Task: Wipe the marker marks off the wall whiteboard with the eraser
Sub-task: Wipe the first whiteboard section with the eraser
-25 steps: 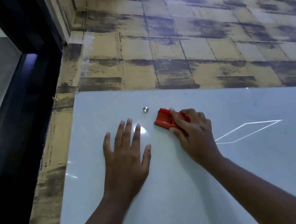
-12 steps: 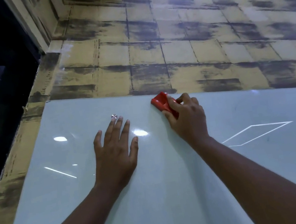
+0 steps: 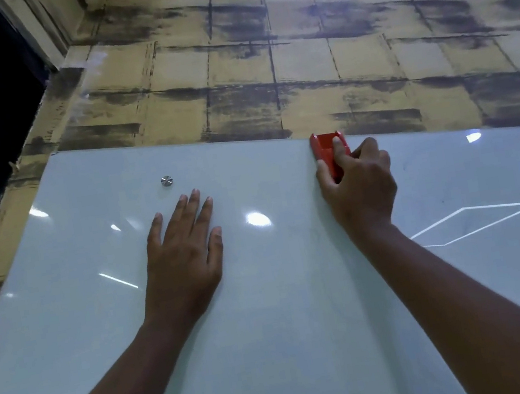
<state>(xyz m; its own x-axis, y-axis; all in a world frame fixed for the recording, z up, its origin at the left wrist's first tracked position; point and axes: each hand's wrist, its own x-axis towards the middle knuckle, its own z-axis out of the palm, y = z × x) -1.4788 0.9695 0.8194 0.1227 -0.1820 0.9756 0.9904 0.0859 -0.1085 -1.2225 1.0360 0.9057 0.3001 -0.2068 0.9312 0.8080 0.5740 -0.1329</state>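
Fingers (image 3: 339, 150) around red eraser (image 3: 326, 149)

The left hand (image 3: 183, 253) lay flat, fingers straight and slightly spread, arm reaching forward. The right hand (image 3: 360, 188) was curled in a grip — thumb on the near side, forefinger extended forward, the other fingers apparently folded under.
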